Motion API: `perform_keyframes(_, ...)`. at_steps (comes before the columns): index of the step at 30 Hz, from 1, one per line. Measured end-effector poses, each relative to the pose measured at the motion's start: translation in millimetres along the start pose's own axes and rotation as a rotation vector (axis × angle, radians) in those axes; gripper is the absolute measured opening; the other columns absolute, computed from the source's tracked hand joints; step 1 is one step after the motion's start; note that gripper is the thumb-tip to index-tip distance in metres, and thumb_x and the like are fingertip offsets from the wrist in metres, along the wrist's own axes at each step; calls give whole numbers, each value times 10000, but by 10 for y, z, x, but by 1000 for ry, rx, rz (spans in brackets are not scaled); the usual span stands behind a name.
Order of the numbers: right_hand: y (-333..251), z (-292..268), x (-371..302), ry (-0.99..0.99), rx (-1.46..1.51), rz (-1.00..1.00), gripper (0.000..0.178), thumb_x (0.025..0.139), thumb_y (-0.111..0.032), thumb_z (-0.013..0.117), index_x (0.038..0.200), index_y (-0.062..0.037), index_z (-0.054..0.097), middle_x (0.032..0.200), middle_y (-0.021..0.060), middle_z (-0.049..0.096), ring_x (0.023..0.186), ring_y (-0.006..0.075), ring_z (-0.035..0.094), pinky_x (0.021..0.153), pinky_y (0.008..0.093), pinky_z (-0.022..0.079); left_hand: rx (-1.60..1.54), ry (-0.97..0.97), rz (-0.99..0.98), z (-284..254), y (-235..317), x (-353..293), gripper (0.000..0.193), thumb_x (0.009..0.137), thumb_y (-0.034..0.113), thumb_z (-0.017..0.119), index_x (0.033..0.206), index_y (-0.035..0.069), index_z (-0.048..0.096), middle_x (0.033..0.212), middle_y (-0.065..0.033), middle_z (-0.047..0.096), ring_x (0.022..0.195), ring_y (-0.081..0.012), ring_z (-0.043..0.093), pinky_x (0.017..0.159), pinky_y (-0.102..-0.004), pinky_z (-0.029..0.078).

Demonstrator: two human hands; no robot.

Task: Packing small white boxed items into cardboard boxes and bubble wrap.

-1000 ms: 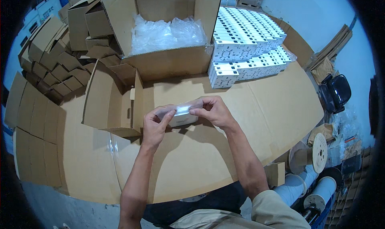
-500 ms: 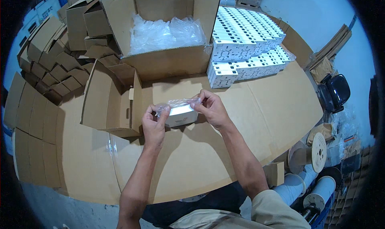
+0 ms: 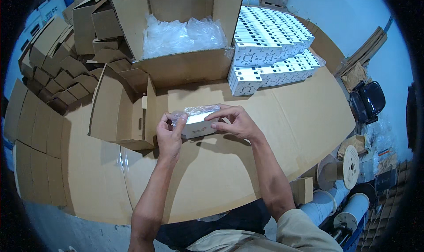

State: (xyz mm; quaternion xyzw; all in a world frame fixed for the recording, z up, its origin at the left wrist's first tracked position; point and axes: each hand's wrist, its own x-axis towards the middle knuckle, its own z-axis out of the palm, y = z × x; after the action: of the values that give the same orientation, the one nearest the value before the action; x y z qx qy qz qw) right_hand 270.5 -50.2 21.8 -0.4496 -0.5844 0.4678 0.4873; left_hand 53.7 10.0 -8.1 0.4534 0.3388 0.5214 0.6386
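Note:
A small white box [image 3: 198, 129] rests on the cardboard-covered tabletop, with a clear plastic bag [image 3: 201, 110] gathered along its top and far edge. My left hand [image 3: 169, 135] is closed on the box's left end, its thumb over the bag. At the right end, my right hand [image 3: 238, 123] grips the box, thumb on the front face and index finger across the top. Just left of my hands stands an open brown carton [image 3: 104, 115] with an inner flap; its inside shows only in part.
Behind, a large open carton [image 3: 185, 66] holds crumpled clear plastic bags [image 3: 181, 35]. Stacked white boxes [image 3: 269, 53] stand at the back right. Folded brown cartons [image 3: 66, 80] crowd the left side. Cable spools [image 3: 351, 168] and a black chair [image 3: 371, 102] are beyond the table's right edge.
My right hand has let go of the bag's upper edge and come down onto the box's right end. The plastic lies flatter over the top. My left hand has hardly moved.

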Motion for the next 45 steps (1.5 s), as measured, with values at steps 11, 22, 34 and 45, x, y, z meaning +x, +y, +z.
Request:
perform_keyframes(11,20,69,7,100,-52,98,304,886,-58,749,1190,-45,750,1019,34,725,782,77,588,630,238,483,10,2,-7,-2,-10,-3,243,934,152,757,1044,39,571,918,-25,657,784,-56,575,701,-220,478)
perform_keyframes(22,-19,61,19,108,-49,83,318,876,-82,766,1187,-24,741,1042,44,733,883,102,640,757,259,541,1135,-19,1116,118,178,-238,491,782,65,826,1204,91,576,1217,-118,602,1191,-294,536,1045,-480,419)
perform_keyframes(34,2,42,26,101,-99,58,306,860,-78,766,1155,1,739,1056,68,743,952,122,670,848,283,552,1047,-188,832,130,166,-179,327,851,53,753,1164,88,663,1158,-48,700,1143,-274,619,1171,-550,345)
perform_keyframes(45,35,46,28,120,-103,-33,308,862,-56,775,1164,-8,734,1022,42,728,848,107,650,724,272,548,599,-254,329,15,149,-91,320,876,21,769,1167,18,636,1118,-97,687,1070,-174,650,924,-311,525)
